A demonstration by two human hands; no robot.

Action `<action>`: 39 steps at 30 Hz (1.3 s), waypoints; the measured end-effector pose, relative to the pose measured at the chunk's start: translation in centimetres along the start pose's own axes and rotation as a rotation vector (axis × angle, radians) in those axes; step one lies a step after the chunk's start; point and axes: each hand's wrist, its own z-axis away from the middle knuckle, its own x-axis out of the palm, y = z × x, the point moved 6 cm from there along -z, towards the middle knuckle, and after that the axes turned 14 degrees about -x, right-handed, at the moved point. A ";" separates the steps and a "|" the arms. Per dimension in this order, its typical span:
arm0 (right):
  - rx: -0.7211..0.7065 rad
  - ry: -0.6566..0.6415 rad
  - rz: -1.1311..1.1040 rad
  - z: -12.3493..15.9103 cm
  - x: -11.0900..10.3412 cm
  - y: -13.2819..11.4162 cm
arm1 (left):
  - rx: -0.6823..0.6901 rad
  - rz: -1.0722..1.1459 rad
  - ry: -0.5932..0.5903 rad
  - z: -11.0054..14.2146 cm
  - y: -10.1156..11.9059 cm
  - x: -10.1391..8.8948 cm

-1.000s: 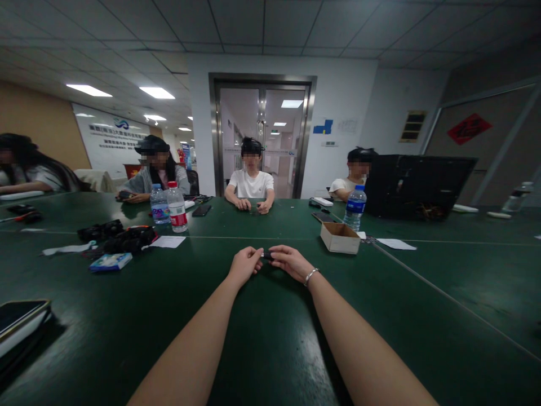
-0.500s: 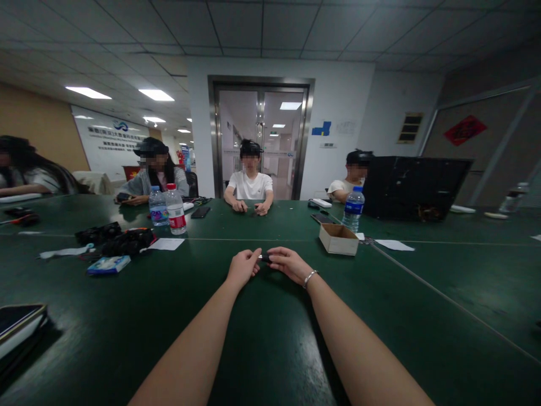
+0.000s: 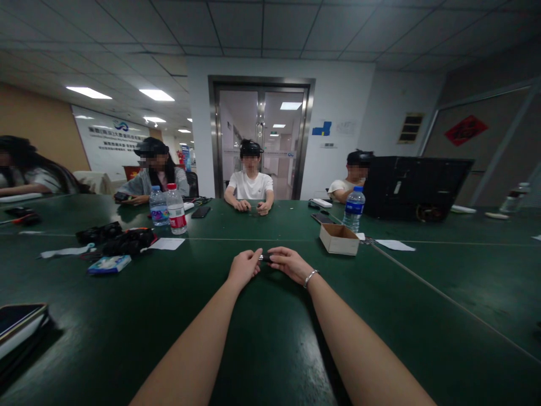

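A small dark object with a silvery end (image 3: 265, 257) spans the gap between my hands, just above the green table (image 3: 270, 338); its kind is too small to make out. My left hand (image 3: 244, 268) pinches the silvery end between thumb and fingers. From the other side, my right hand (image 3: 291, 264), with a silver bracelet at its wrist, has its fingertips closed on the dark end. The fingers hide part of the object.
Right of my hands stands an open cardboard box (image 3: 339, 241) by a water bottle (image 3: 354, 207). To the left lie black gear (image 3: 127, 241), a blue-white packet (image 3: 109, 264) and two bottles. A phone-like object (image 3: 21, 324) is near left. Several people sit around the table.
Slightly more of the silvery part shows between my hands. Both hands stay in nearly the same place and keep their grip.
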 end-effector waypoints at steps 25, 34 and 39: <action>-0.009 -0.082 0.007 0.4 1.0 -0.4 | 0.070 0.348 -0.148 1.4 1.6 -0.5; -0.079 -0.080 0.125 0.3 1.3 -0.2 | -0.124 0.725 -0.149 1.3 0.7 2.4; -0.089 -0.093 0.150 0.1 1.2 0.3 | -0.137 0.648 -0.106 1.0 0.4 2.2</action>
